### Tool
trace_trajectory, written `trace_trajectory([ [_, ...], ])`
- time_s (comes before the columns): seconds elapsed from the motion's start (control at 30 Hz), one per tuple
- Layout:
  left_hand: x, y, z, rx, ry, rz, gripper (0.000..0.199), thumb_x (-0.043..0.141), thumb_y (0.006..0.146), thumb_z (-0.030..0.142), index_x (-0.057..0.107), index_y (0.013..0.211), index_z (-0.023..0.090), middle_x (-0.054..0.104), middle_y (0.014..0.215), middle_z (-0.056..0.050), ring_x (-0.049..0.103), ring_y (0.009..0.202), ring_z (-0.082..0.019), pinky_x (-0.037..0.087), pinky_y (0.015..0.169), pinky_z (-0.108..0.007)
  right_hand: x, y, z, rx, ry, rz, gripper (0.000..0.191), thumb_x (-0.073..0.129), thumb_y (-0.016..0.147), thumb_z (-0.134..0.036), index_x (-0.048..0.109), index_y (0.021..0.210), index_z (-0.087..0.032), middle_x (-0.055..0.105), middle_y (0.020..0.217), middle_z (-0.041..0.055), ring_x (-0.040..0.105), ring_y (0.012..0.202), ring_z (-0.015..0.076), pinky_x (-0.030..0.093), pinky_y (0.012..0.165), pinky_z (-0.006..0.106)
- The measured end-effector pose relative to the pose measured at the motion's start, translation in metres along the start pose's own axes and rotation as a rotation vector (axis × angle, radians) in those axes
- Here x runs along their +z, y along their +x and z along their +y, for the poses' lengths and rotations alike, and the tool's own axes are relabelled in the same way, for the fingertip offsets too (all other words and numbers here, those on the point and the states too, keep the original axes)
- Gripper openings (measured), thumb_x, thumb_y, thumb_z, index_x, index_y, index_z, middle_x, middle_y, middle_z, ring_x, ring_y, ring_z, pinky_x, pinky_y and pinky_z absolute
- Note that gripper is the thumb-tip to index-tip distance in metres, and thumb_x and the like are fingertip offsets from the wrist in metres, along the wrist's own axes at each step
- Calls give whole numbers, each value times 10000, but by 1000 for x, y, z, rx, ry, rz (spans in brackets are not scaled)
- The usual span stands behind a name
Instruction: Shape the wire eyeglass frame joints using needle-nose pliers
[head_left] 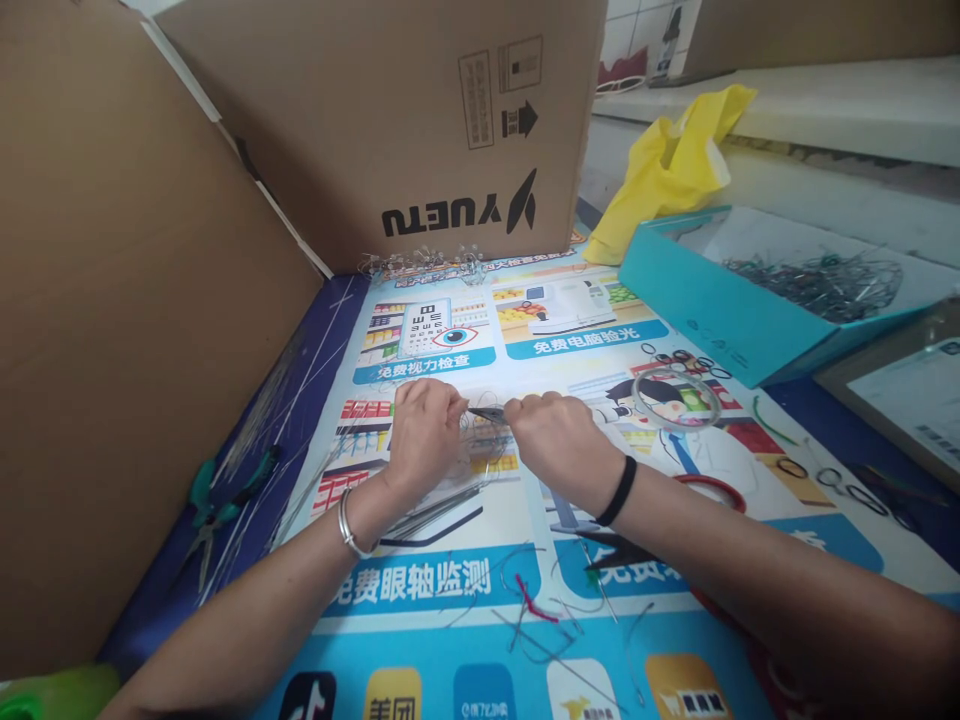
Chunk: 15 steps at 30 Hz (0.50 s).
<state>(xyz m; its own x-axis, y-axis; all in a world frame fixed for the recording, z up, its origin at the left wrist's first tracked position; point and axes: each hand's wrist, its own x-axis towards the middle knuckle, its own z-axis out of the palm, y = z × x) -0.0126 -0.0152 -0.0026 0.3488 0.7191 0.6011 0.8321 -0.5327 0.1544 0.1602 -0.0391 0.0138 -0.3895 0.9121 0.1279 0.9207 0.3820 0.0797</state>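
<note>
Grey, pointed pliers (489,413) in the closed right hand (559,440), left hand (426,430) pinched shut, seemingly on wire (466,408).

Shows matt cardboard in the brown box (337,120) beyond the left hand (424,430), shiny metal in the bangle (345,522) at its wrist, dark metal on the tool (490,413) in the right hand (562,440). Seems clear, glossy plastic in the ring (676,427) to its right.

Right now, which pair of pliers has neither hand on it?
The teal-handled pliers, lying with handles spread on the dark blue surface at left. The other pair is gripped in the right hand.
</note>
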Motion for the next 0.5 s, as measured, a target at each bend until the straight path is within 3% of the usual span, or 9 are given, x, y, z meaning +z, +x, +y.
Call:
trace_trajectory([
  [0.5, -1, 0, -2, 58, -40, 22, 166, 422, 907, 215, 497, 762, 187, 588, 738, -44, 520, 764, -223, 381, 735, -372, -7, 1, 6, -12, 66, -79, 191, 431, 769, -74, 598, 832, -140, 662, 761, 99, 638, 720, 227, 376, 543, 262],
])
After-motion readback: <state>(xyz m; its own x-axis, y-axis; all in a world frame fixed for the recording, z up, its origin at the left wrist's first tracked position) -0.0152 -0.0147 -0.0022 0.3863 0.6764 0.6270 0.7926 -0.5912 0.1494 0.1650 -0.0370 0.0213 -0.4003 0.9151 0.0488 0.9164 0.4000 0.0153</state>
